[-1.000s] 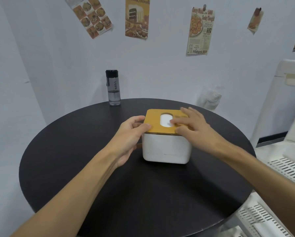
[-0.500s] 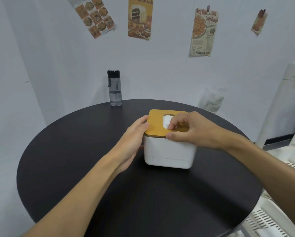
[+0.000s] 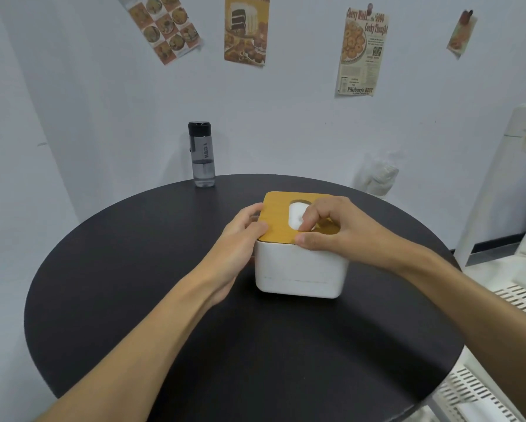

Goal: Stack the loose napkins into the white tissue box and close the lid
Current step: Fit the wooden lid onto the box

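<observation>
A white tissue box [image 3: 298,271] stands on the round black table [image 3: 164,300], right of its middle. Its yellow wooden lid [image 3: 278,213] lies flat on top, and white napkin [image 3: 295,215] shows through the oval hole. My left hand [image 3: 240,239] rests against the box's left side, thumb on the lid's left edge, fingers fairly straight. My right hand [image 3: 335,229] sits over the lid with curled fingers; a fingertip dips into the hole onto the napkin and the thumb presses the lid's front edge. No loose napkins are in sight.
A clear water bottle [image 3: 201,155] with a black cap stands at the table's far edge. White slatted plastic furniture [image 3: 511,300] crowds the right side, close to the table rim. A wall with paper posters rises just behind the table.
My right hand went from lying flat on the lid to curled, with a finger in the hole and the thumb on the front edge. The left hand stayed at the box's left side.
</observation>
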